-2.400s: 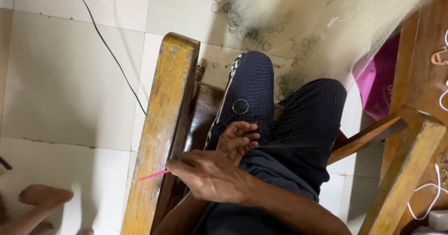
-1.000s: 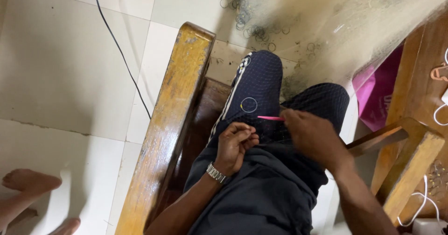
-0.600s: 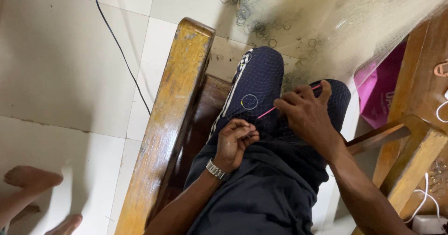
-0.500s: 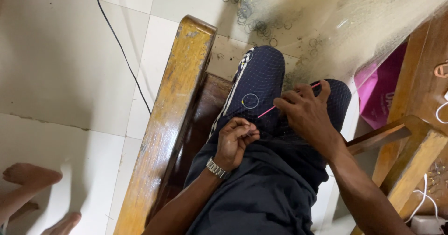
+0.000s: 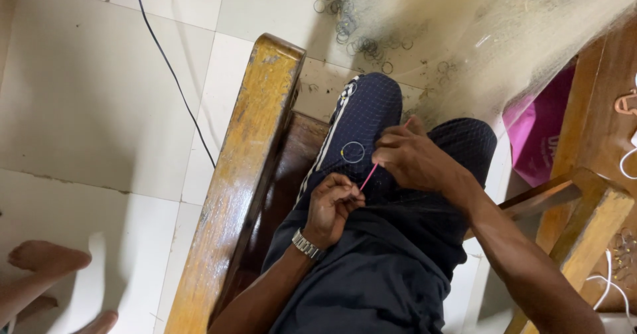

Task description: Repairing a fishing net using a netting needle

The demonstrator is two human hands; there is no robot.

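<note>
Since the frame half a second back, the right hand (image 5: 411, 158) has dropped lower toward the lap, and the pink needle (image 5: 368, 176) now slants steeply down from it. The needle spans the short gap between the two grips: its upper end is pinched in the right hand's closed fingertips, its lower end meets the left hand (image 5: 332, 204), whose fingers are curled shut around fine netting, though what exactly they pinch is hidden. The left wrist bears a metal watch (image 5: 306, 244). Just above the left grip, a small wire ring (image 5: 353, 151) lies on the dark trousers (image 5: 371, 108). Left of both hands runs a worn wooden chair rail (image 5: 255, 148). Beyond the knees, pale net (image 5: 478, 29) spreads over the tiled floor (image 5: 86, 95). A pink bag (image 5: 541, 141) sits to the right.
</note>
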